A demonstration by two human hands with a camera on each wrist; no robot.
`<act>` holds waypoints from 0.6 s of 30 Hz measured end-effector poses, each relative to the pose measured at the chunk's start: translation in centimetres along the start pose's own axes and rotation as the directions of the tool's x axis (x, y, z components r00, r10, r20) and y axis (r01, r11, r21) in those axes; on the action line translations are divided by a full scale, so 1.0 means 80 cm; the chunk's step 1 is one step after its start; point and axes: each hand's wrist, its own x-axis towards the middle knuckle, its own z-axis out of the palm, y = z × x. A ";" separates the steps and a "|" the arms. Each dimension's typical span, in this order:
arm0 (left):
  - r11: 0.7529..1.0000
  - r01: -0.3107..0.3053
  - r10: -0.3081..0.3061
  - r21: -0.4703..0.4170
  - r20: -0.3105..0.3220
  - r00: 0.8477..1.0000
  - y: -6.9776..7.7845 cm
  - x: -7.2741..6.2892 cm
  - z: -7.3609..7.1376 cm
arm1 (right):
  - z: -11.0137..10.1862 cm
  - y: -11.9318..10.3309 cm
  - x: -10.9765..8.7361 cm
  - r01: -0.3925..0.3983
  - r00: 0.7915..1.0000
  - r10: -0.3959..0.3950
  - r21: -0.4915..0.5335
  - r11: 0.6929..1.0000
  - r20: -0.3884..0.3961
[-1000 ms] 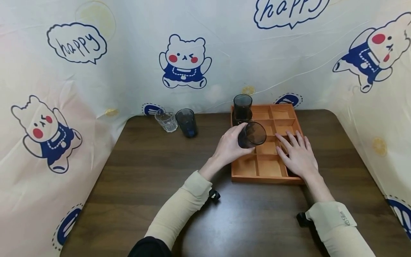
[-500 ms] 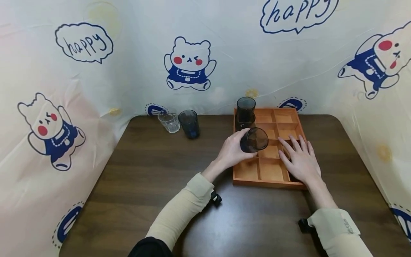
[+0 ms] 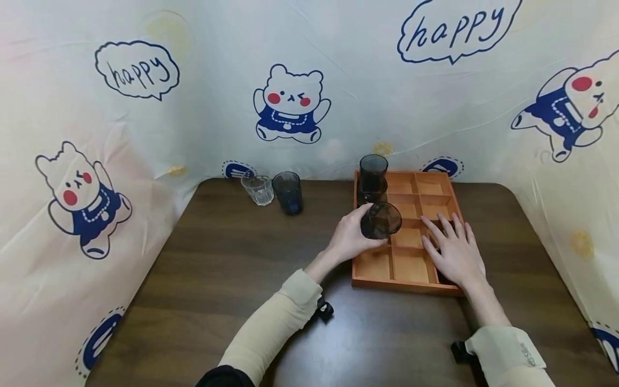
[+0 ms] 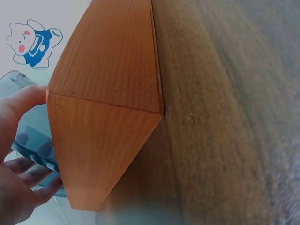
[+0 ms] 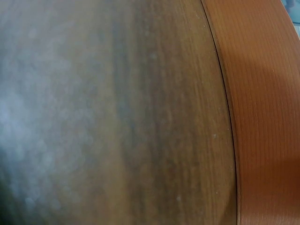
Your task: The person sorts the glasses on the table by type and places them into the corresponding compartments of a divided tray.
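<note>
I see a smooth wooden tray (image 3: 406, 287), a glossy wood-grained table (image 3: 358, 333), shiny glass-like cups (image 3: 379, 220), and a creased, cloth-like hanging (image 3: 213, 123) beyond.

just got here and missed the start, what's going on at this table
A person's left hand grips a dark glass at the left side of a divided wooden tray; whether its base touches the tray is hidden. The right hand lies over the tray's right side, fingers spread. More dark glassware stands at the tray's far left. A clear glass and another dark glass stand on the table, left of the tray.
</note>
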 end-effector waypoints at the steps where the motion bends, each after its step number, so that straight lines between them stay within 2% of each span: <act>1: 1.000 -0.001 0.001 0.002 -0.001 1.000 0.000 -0.001 0.000 | 0.000 0.000 0.000 -0.001 1.000 0.001 -0.001 1.000 -0.001; 9: 1.000 -0.002 0.002 -0.007 -0.019 1.000 -0.004 -0.005 0.003 | 0.003 0.000 -0.006 0.004 1.000 -0.004 -0.003 1.000 -0.010; 18: 0.999 0.024 -0.025 -0.030 -0.018 1.000 -0.008 -0.008 0.004 | 0.002 -0.002 -0.004 -0.001 1.000 0.001 -0.007 1.000 -0.007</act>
